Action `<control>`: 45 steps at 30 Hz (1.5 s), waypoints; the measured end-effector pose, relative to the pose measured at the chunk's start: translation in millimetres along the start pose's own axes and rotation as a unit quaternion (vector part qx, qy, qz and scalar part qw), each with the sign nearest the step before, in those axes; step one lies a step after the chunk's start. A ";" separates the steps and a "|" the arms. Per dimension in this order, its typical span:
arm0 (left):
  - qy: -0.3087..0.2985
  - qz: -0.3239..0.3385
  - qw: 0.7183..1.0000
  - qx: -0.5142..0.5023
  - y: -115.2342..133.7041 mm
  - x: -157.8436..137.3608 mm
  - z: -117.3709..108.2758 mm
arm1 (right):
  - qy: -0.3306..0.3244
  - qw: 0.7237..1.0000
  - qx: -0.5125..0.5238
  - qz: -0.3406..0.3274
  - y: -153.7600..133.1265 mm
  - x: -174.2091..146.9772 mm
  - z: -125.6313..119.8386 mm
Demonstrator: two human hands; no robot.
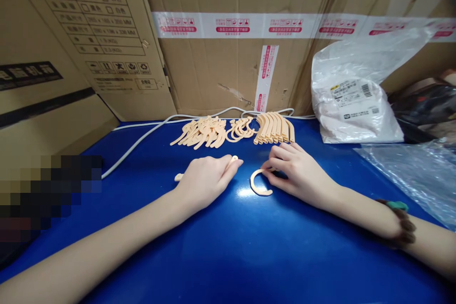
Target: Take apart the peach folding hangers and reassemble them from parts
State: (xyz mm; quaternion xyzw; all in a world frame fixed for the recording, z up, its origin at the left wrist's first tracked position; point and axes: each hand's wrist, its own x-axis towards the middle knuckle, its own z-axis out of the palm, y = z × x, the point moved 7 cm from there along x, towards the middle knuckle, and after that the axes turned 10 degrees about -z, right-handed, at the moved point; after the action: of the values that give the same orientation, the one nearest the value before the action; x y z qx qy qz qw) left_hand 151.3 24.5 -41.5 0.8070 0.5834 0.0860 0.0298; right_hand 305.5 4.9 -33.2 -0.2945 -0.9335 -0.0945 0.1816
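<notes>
My left hand (208, 178) is closed around a pale beige strip (234, 158); its holed end shows at the thumb and its other end sticks out at the left of the hand. Between the thumb and fingers of my right hand (297, 171) is a beige C-shaped hook (254, 183), its open side facing right. The hook's upper end is partly hidden by the fingers. Behind the hands lie a loose heap of flat beige strips (203, 130), a small group of C-shaped hooks (240, 129) and a neat row of curved beige pieces (274, 127).
Everything lies on a blue table (249, 256). Cardboard boxes (217, 71) stand along the back and left. A white cable (138, 140) runs behind the pieces. At the right are a white plastic bag (356, 99) with a label and a clear plastic sheet (413, 175).
</notes>
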 end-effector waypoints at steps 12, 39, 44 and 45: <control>0.005 0.040 0.998 0.049 7.3 -1.5 3.9 | 0.117 0.990 0.072 0.001 -3.8 -2.8 -20.5; 0.032 0.046 0.998 -0.011 14.3 -13.9 -1.8 | 0.167 0.624 0.687 0.333 22.2 4.6 38.8; 0.075 0.087 0.992 -0.059 14.7 -16.8 -8.9 | 0.161 0.630 0.691 0.315 21.6 4.0 37.9; 0.084 0.092 0.990 -0.067 14.3 -17.3 -9.7 | 0.162 0.629 0.693 0.312 21.8 3.9 38.0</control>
State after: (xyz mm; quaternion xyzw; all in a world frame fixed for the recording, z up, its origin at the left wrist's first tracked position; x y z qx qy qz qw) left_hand 157.8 3.1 -31.7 0.8435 0.4999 0.1947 0.0266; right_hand 304.5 35.4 -65.0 -0.3353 -0.5317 0.5962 0.4995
